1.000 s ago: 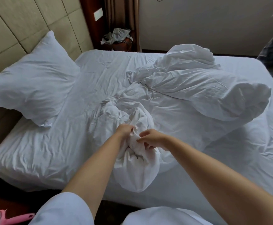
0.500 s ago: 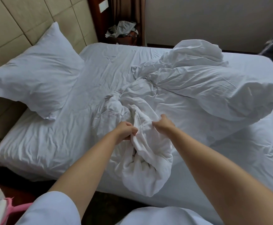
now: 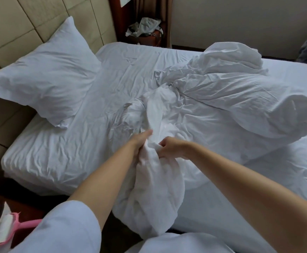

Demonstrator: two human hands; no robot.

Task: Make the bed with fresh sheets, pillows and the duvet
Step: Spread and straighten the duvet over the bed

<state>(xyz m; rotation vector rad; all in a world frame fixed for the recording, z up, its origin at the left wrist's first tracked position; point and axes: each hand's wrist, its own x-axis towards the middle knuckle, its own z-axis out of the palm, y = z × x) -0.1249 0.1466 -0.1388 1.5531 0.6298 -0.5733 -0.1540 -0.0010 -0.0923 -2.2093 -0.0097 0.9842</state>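
Currently, left hand (image 3: 141,143) and right hand (image 3: 169,149) both gripping bunched duvet (image 3: 156,172) (fingers curled into fabric), pillow (image 3: 44,84) leaning against headboard (image 3: 12,30).

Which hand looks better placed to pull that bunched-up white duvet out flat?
Probably the right hand: it grips the crumpled white duvet nearest its heaped bulk. The left hand holds the same bunch.

Matt wrinkled cloth duvet (image 3: 222,99) (white)
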